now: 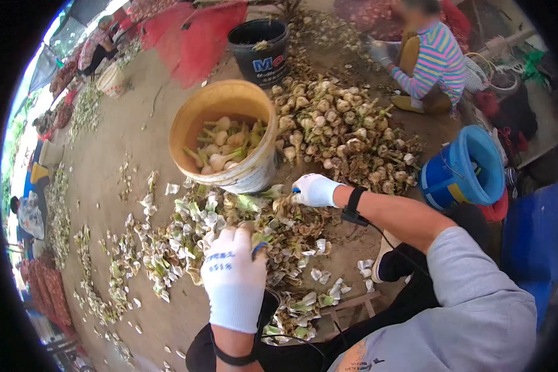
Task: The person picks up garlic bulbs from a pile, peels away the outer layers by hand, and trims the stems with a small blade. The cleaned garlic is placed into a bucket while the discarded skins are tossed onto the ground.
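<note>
My left hand (234,273), in a white glove with blue print, is low over a litter of garlic peel (195,226). Its fingers curl downward, and a pale green piece shows by the thumb; what they hold is hidden. Farther right, my right hand (317,190), gloved too, is closed at the near edge of the garlic heap (344,127). Brown, dry leafy matter lies at its fingertips, and its grip is too hidden to name. Just beyond both hands, a whitish bucket (254,177) holds several pale garlic bulbs (220,149) with green stems.
A black bucket (260,59) stands behind the whitish one. At the right is a blue bucket (440,183). A co-worker in a striped top (437,62) crouches beyond the heap. Red netting (189,40) lies at the back; other people sit along the left.
</note>
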A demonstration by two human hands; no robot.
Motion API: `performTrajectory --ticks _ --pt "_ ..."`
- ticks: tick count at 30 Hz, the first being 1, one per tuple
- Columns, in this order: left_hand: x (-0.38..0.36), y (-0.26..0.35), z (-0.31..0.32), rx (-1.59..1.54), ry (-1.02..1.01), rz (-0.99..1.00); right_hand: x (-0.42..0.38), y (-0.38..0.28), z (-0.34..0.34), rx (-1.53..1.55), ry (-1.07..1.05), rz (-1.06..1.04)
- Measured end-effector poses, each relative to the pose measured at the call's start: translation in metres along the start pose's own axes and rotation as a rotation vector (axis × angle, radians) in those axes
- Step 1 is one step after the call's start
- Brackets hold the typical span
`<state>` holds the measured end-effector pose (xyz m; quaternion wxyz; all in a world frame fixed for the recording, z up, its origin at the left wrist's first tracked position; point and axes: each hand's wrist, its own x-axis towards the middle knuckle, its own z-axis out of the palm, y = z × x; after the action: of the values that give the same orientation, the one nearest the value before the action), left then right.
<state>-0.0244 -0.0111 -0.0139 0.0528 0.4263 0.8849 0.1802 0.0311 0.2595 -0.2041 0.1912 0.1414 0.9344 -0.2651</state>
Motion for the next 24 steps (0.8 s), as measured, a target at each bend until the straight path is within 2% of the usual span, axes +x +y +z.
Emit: performTrajectory --ticks 2,4,5,7,9,10,11,12,14,16,18,20,23,24 --pt "0.004 0.014 0.011 -0.010 -0.029 0.090 -0.050 -0.030 -0.047 0.005 0.018 -0.053" --pt "0.009 0.031 0.019 -0.043 -0.049 0.132 -0.096 -0.053 -0.080 0.023 0.079 -0.227" --pt "0.013 0.039 0.022 -0.030 -0.046 0.156 -0.117 -0.059 -0.091 0.024 0.095 -0.225" --pt "0.014 0.053 0.025 -0.014 -0.046 0.198 -0.154 -0.067 -0.104 0.148 0.292 -0.407" --pt "0.019 0.068 0.027 -0.253 0.081 0.274 -0.180 -0.065 -0.110 0.224 0.357 -0.408" --pt "0.020 0.073 0.025 -0.288 0.090 0.250 -0.191 -0.064 -0.115 0.301 0.402 -0.425" --pt "0.022 0.077 0.029 -0.517 0.096 0.142 -0.202 -0.064 -0.123 0.467 0.302 -0.302" --pt "0.025 0.082 0.031 -0.742 0.100 0.026 -0.203 -0.056 -0.120 0.469 0.316 -0.300" --pt "0.028 0.085 0.025 -1.087 0.028 -0.123 -0.201 -0.045 -0.110 0.957 0.281 -0.342" --pt "0.030 0.087 0.024 -1.241 0.011 -0.199 -0.204 -0.046 -0.106 0.917 0.274 -0.385" --pt "0.032 0.088 0.026 -1.271 0.016 -0.229 -0.200 -0.051 -0.098 1.102 0.243 -0.385" --pt "0.033 0.087 0.026 -1.306 0.032 -0.266 -0.197 -0.051 -0.101 1.055 0.295 -0.386" --pt "0.034 0.090 0.018 -0.873 0.208 -0.095 -0.196 -0.049 -0.110 1.208 0.392 -0.338" --pt "0.033 0.089 0.018 -0.875 0.207 -0.093 -0.195 -0.048 -0.111 1.206 0.396 -0.337"
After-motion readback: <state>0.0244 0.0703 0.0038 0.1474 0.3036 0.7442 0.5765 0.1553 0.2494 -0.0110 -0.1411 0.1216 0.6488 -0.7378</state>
